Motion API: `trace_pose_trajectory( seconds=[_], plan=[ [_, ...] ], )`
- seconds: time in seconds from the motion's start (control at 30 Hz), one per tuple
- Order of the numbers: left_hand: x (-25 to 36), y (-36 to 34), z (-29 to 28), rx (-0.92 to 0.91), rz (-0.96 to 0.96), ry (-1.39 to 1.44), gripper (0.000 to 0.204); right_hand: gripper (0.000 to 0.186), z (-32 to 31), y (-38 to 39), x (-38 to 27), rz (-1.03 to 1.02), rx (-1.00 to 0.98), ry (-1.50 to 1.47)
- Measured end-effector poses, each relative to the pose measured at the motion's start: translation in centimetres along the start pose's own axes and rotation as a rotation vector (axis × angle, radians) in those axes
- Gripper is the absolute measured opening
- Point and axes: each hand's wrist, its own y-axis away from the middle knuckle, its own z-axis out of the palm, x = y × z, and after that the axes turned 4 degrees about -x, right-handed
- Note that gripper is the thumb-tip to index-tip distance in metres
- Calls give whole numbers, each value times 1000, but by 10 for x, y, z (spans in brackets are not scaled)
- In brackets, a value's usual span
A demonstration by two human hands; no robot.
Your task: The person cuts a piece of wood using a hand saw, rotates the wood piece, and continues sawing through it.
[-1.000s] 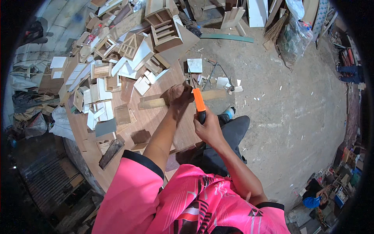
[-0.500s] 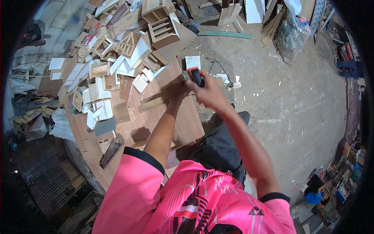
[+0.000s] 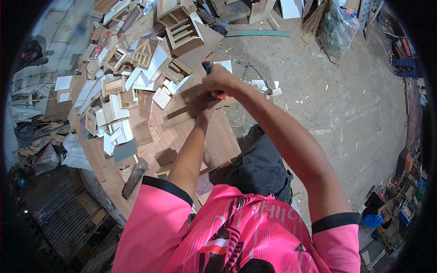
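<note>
My right hand (image 3: pixel 220 81) is closed around a tool's black-and-orange handle (image 3: pixel 207 67). Its orange part shows just below the hand, but I cannot make out the working end. Close beneath it, my left hand (image 3: pixel 205 103) lies in shadow at the table's right edge, gripping a narrow wooden board (image 3: pixel 176 119). One end of that board lies on the wood-topped table (image 3: pixel 218 141); a pale end sticks out to the right of my hand. The left fingers are partly hidden.
Small wooden frames, boxes and white panels are heaped over the table's far left. A slatted wooden box (image 3: pixel 184 38) stands at the back. Offcuts (image 3: pixel 259 85) litter the concrete floor. A broom (image 3: pixel 314 20) and a clear plastic bag (image 3: pixel 337 34) are at the far right. Another person (image 3: pixel 375 218) is at the lower right.
My right hand has moved left with the tool, whose handle has turned and now sits over my left hand. The right elbow has swung outward. My left hand has stayed at the board.
</note>
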Motion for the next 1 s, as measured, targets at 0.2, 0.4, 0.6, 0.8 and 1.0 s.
trace_pose_trajectory(
  seconds=[0.2,0.4,0.6,0.8,1.0],
  plan=[
    [68,7,-22,59,167,-237,38,33,-4,-23,76,216,115,-248],
    [54,7,-31,24,248,-557,37,27,1,-15,55,203,123,-305],
    [23,-2,-25,-43,125,-211,40,14,15,6,53,149,209,-466],
    [55,5,-20,-39,237,-307,38,13,22,16,82,90,409,-240],
    [109,50,-65,-607,62,-57,32,14,19,50,96,144,469,-183]
  ],
)
